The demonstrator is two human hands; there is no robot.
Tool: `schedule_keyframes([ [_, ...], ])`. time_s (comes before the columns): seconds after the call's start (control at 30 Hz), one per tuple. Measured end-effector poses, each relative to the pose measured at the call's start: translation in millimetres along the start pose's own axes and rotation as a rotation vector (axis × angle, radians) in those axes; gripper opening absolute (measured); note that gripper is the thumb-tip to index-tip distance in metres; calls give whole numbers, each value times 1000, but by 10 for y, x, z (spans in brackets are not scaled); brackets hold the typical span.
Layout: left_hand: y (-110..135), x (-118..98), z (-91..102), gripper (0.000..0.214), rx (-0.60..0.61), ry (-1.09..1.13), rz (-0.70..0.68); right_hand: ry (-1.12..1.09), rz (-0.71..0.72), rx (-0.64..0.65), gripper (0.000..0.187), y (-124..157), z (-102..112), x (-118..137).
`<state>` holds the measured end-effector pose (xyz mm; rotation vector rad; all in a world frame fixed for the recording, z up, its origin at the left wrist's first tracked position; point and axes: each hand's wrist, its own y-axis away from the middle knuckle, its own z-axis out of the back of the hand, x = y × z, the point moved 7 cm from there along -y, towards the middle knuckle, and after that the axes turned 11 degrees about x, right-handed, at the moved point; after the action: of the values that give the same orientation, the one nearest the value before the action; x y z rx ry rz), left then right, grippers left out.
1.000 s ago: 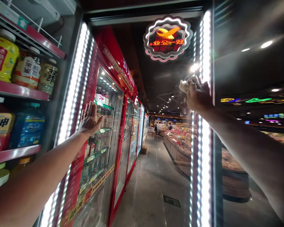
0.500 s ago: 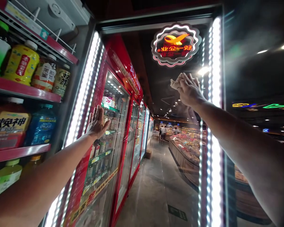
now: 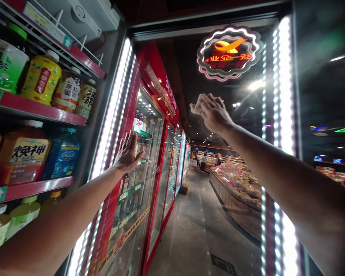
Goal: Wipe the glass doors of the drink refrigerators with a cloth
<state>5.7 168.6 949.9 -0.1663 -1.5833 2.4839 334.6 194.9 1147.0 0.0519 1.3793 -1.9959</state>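
A glass cooler door (image 3: 207, 28) framed by bright light strips stands in front of me. My left hand (image 3: 128, 154) lies flat against the glass at the left, open, with the fingers stretched upward and nothing in it. Higher up and farther right, my right hand (image 3: 217, 114) presses a pale crumpled cloth (image 3: 196, 107) against the pane. The cloth shows past the fingertips; the rest is hidden under the hand. Above that hand a scalloped logo sign (image 3: 230, 53) with mirrored lettering is on the glass.
Cooler shelves (image 3: 40, 104) with several drink bottles (image 3: 43, 78) stand close on my left. Beyond the glass run red-framed drink fridges (image 3: 161, 180), a floor aisle (image 3: 189, 218) and a long display counter (image 3: 235, 199). People (image 3: 201, 161) are far down the aisle.
My right hand has moved left across the glass with the cloth, away from the right light strip. My left hand stays flat on the pane. The view has shifted slightly left.
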Motion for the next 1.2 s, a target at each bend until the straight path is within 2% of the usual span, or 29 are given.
schedule_keyframes([
  [0.07, 9, 13, 2, 86, 9, -15, -39, -10, 145, 51, 57, 13, -148, 242],
  [0.13, 21, 20, 11, 85, 7, -30, -79, -23, 216, 59, 57, -5, -199, 327],
  [0.2, 39, 27, 25, 84, -10, -49, -112, -29, 164, 6, 57, -107, -150, 260],
  [0.27, 62, 38, 32, 82, -32, -69, -135, -29, 48, -72, 56, -254, -80, 169],
  [0.37, 96, 54, 36, 78, -76, -90, -168, -31, -40, -121, 57, -421, -113, 259],
  [0.5, 120, 58, 55, 73, -132, -81, -221, -41, 174, -33, 59, -457, -342, 706],
  [0.57, 120, 59, 66, 70, -136, -70, -235, -44, 247, 4, 59, -470, -391, 805],
  [0.63, 120, 67, 82, 67, -137, -64, -236, -52, 204, -16, 59, -545, -363, 773],
  [0.73, 138, 78, 116, 61, -166, -72, -258, -86, 44, -130, 58, -682, -307, 744],
  [0.83, 170, 86, 138, 53, -209, -107, -284, -115, 51, -176, 60, -729, -414, 1033],
  [0.93, 198, 77, 148, 52, -245, -166, -265, -114, 229, -99, 62, -735, -595, 1433],
  [1.0, 218, 50, 159, 53, -266, -217, -247, -106, 292, -62, 61, -794, -634, 1540],
  [1.1, 248, 35, 183, 53, -267, -275, -213, -114, 192, -87, 59, -1011, -572, 1459],
  [1.2, 283, 76, 197, 60, -194, -285, -221, -127, 60, -127, 58, -1170, -564, 1485],
])
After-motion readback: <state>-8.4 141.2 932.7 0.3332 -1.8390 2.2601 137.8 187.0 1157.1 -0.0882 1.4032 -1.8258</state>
